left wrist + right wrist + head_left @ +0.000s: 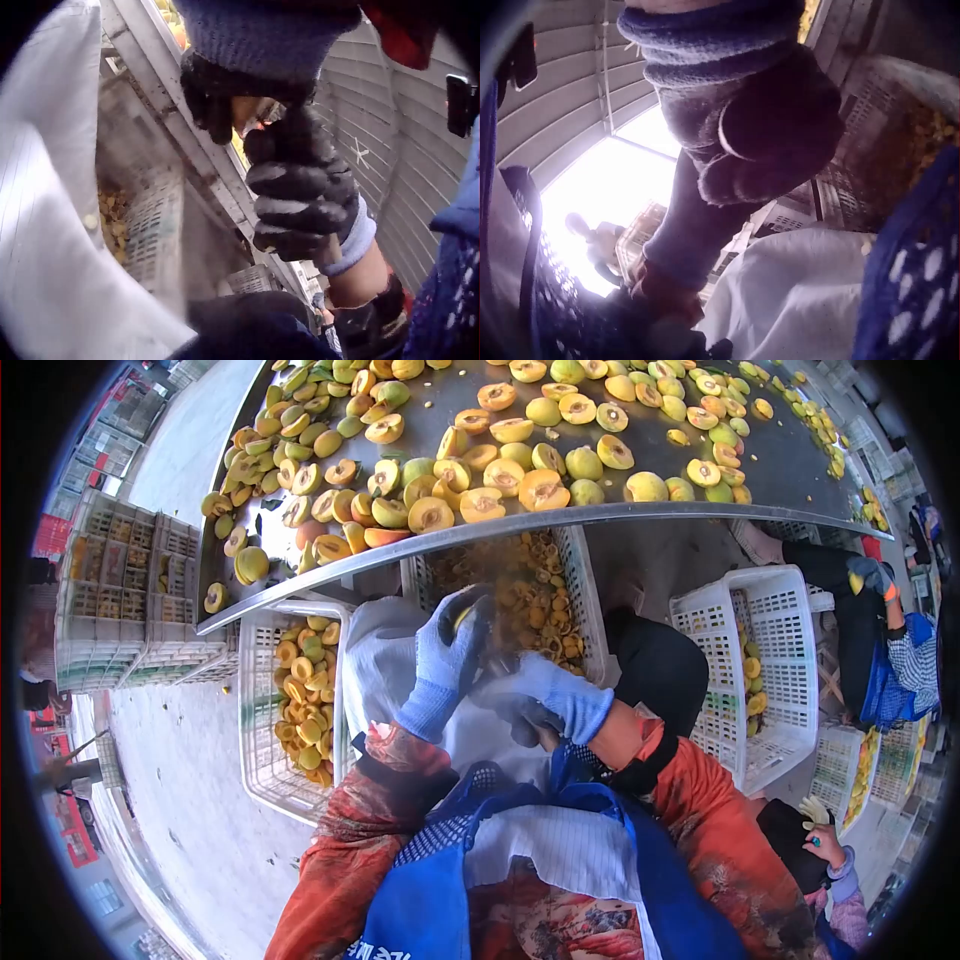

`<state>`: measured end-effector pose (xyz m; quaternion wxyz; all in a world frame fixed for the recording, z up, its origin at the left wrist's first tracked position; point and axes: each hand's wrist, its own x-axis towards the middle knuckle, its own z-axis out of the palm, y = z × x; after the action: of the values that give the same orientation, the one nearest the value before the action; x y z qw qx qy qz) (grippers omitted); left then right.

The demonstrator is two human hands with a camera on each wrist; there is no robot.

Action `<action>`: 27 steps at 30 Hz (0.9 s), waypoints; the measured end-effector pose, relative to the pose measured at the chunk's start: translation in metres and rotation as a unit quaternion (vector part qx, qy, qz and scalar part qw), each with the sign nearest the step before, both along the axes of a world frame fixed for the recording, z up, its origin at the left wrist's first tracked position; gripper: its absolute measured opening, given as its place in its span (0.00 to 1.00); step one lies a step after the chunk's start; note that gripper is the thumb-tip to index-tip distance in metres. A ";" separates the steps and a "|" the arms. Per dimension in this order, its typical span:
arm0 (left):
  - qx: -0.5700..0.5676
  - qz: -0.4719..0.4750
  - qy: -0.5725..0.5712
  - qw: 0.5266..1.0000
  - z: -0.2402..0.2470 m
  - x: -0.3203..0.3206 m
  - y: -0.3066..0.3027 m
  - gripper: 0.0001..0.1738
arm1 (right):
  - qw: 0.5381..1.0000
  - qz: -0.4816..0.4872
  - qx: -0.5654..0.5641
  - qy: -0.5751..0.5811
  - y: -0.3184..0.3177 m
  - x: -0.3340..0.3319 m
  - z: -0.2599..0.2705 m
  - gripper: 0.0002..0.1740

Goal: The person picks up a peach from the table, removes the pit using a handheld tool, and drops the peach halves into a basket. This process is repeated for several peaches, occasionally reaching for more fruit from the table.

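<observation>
Both hands wear blue knit gloves with dark coated palms and meet over the person's lap. My left hand (443, 660) grips a piece of yellow peach (462, 616), mostly hidden by the fingers. Close beside it, my right hand (552, 700) is blurred in the head view. In the left wrist view the fingers of the right hand (296, 191) are curled round a brownish handle (330, 251), whose end shows below the fist. The working end of that tool is hidden between the hands.
Ahead stands a metal table (640, 512) with many halved and whole peaches (430, 515). Below are a white crate (590, 590) of fruit scraps, a left crate (255, 760) of peach halves and a right crate (790, 660). Other people sit at the right; stacked crates (130, 590) stand left.
</observation>
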<state>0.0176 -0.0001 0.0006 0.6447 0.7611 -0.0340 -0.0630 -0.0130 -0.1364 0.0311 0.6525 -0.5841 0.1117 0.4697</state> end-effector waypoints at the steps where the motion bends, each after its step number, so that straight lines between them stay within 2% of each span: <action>1: 0.028 -0.002 -0.020 0.999 0.010 -0.001 -0.001 0.19 | 1.000 -0.009 0.005 0.010 -0.002 0.000 0.006 0.13; 4: 0.056 -0.044 0.016 0.997 0.014 0.000 0.003 0.18 | 0.999 -0.013 0.021 0.028 -0.005 -0.003 0.014 0.12; 6: 0.035 -0.071 -0.009 0.997 0.015 0.004 0.006 0.18 | 0.999 0.015 0.033 0.020 -0.009 0.000 0.017 0.11; 9: -0.027 -0.086 -0.017 0.996 0.017 0.003 0.006 0.18 | 0.987 -0.029 0.153 0.037 -0.009 -0.007 0.014 0.10; 11: -0.074 -0.087 -0.019 0.993 0.015 0.006 0.005 0.17 | 0.984 -0.027 0.173 -0.004 -0.009 -0.008 0.003 0.09; 12: -0.101 -0.075 -0.019 0.992 0.016 0.007 0.002 0.17 | 0.982 -0.027 0.184 -0.027 -0.010 -0.006 0.000 0.09; 14: -0.155 -0.051 -0.015 0.987 0.017 0.007 -0.002 0.18 | 0.967 -0.036 0.251 0.005 -0.013 -0.005 -0.002 0.09; 16: -0.257 0.079 0.065 0.961 0.012 0.016 0.005 0.18 | 0.944 -0.048 0.327 -0.005 -0.016 -0.002 -0.001 0.09; 18: -0.285 0.186 0.013 0.940 -0.022 0.021 0.034 0.19 | 0.908 -0.064 0.411 -0.051 -0.020 0.003 -0.002 0.10; 19: -0.274 0.212 0.032 0.938 -0.013 0.022 0.064 0.21 | 0.915 -0.086 0.390 -0.058 -0.026 0.007 -0.004 0.10; 21: -0.208 0.244 0.144 0.936 0.031 0.010 0.128 0.24 | 0.924 -0.134 0.353 -0.069 -0.040 0.015 -0.017 0.11; 22: -0.123 0.256 0.180 0.942 0.046 -0.001 0.162 0.26 | 0.975 -0.099 0.152 -0.127 -0.047 0.019 -0.024 0.15; 23: 0.102 0.229 0.089 0.964 0.007 -0.004 0.227 0.29 | 0.947 0.014 -0.196 -0.255 -0.046 0.025 -0.046 0.21; 24: 0.492 0.197 0.002 0.848 0.028 -0.018 0.233 0.29 | 0.870 0.085 -0.348 -0.340 -0.052 0.019 -0.084 0.24; 25: 0.547 0.219 -0.003 0.808 0.031 -0.017 0.248 0.31 | 0.755 0.153 -0.486 -0.413 -0.055 0.013 -0.110 0.26; 27: 0.501 0.192 -0.075 0.841 0.049 0.011 0.216 0.29 | 0.795 0.150 -0.454 -0.375 -0.044 0.020 -0.102 0.26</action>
<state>0.0285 0.2163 0.0501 0.1702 0.9740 0.1008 0.1104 0.0070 -0.1805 -0.0711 0.2250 -0.9528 -0.0301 0.2013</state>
